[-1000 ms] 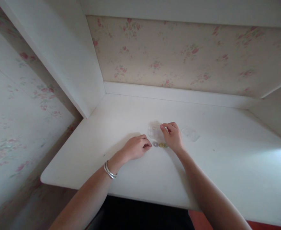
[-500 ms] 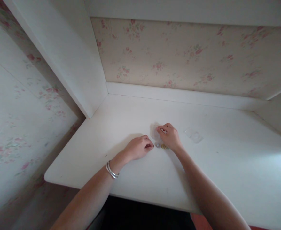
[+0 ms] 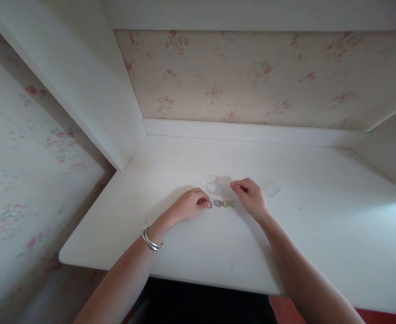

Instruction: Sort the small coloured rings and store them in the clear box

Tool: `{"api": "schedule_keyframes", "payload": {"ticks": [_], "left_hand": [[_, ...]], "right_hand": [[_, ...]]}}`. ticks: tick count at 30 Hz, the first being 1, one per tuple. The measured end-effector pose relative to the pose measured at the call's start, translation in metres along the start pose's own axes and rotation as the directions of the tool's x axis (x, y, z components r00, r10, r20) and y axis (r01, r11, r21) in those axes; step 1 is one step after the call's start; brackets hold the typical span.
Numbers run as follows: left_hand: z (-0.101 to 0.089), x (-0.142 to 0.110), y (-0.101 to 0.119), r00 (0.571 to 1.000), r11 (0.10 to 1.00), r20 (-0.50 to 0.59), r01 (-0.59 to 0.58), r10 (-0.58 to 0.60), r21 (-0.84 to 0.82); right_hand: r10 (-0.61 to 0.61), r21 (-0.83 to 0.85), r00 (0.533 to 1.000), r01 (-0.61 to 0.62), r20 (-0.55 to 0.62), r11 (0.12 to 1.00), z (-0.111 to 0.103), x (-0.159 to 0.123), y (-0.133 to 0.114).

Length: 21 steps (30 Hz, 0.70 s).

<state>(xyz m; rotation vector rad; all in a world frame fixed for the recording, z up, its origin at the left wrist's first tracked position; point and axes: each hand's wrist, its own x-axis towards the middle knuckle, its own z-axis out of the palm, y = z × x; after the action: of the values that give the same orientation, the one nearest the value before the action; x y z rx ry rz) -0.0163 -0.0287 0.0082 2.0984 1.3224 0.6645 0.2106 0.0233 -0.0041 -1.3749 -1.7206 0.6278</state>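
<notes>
My left hand [image 3: 191, 206] rests on the white desk, thumb and fingers pinched at a small reddish-brown ring-like piece [image 3: 210, 205]. To its right a short row of small round pieces lies flat: a greyish one [image 3: 217, 203], a yellow one [image 3: 225, 204] and a greenish one [image 3: 232, 204]. Just behind the row is a clear plastic packet or case [image 3: 214, 185], with a faint mark inside. My right hand [image 3: 251, 198] hovers at the packet's right end, fingertips pressed together. Whatever is between them is too small to make out.
A second clear plastic piece [image 3: 271, 188] lies behind my right hand. The white desk [image 3: 184, 252] has a low back ledge [image 3: 252, 132] and an upright panel [image 3: 116, 135] at the left. Flowered wallpaper [image 3: 214, 76] covers the wall behind.
My right hand has drawn back to the right, uncovering the clear packet and the greenish piece. A reddish-brown piece now shows at my left fingertips. The view has shifted slightly.
</notes>
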Motion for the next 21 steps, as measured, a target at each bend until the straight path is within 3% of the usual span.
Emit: {"api": "schedule_keyframes", "payload": {"ticks": [9,11,15,18,21], "left_hand": [[-0.001,0.003,0.001,0.997,0.997,-0.052,0.050,-0.053,-0.060],[-0.002,0.004,0.003,0.994,0.995,-0.075,0.072,-0.077,-0.070],[-0.004,0.008,0.003,0.982,0.987,-0.133,0.121,-0.136,-0.110],[-0.005,0.012,0.001,0.961,0.962,-0.161,0.195,-0.227,-0.191],[-0.004,0.018,0.000,0.940,0.930,-0.168,0.245,-0.297,-0.273]], "right_hand": [[-0.127,-0.054,0.983,0.135,0.133,0.989,0.002,-0.016,-0.019],[-0.224,-0.084,0.954,0.245,0.200,0.966,0.004,-0.021,-0.025],[-0.397,-0.175,0.839,0.483,0.371,0.858,0.008,-0.032,-0.034],[-0.450,-0.215,0.781,0.574,0.433,0.790,0.010,-0.037,-0.037],[-0.473,-0.241,0.759,0.611,0.447,0.754,0.013,-0.039,-0.036]]}}
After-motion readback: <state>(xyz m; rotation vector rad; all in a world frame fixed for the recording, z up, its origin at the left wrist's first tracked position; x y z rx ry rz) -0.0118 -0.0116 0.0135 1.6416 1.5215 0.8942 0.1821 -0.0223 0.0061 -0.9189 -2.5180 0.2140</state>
